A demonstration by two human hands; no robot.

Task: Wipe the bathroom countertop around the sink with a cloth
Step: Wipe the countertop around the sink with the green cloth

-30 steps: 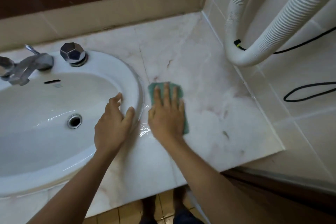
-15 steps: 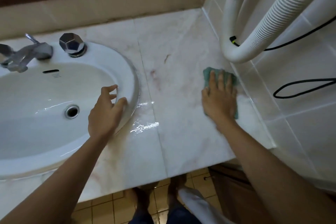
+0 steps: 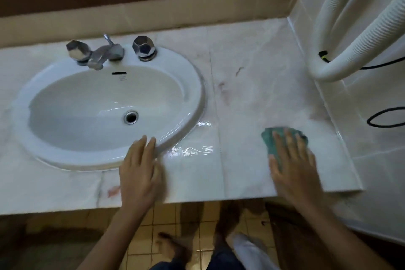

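Since half a second ago, slid back toward the table's (image 3: 197,182) front edge: right hand (image 3: 293,166) and green cloth (image 3: 272,140), now near the front right corner, off the side-wall tiles. Left hand (image 3: 140,173) likewise drawn back, off the basin's right side to its front rim.

Nearest: yellowish square floor tiles (image 3: 157,219) and bare feet below the edge. Next, left hand flat, grip apart, fingertips touching the sink (image 3: 192,85) rim, holding nothing. Right hand palm-down, fingers spread, pressing the cloth flat onto the marble; grip not closed around it. Cloth crumpled, nubby, blurred, poking out from under the fingers at top and left; long axis hard to judge, seemingly running left-right across the fingertips.

Between the hands, glossy wet streaks (image 3: 190,151) on pale veined marble, a straight seam running front to back. Farther: oval white glazed basin, round metal drain (image 3: 131,117), chrome spout (image 3: 103,55), two faceted chrome knobs (image 3: 144,48). Right rear: ribbed white hose (image 3: 350,50) curving against glossy wall tiles, thin black cable (image 3: 383,118) looped beside it.
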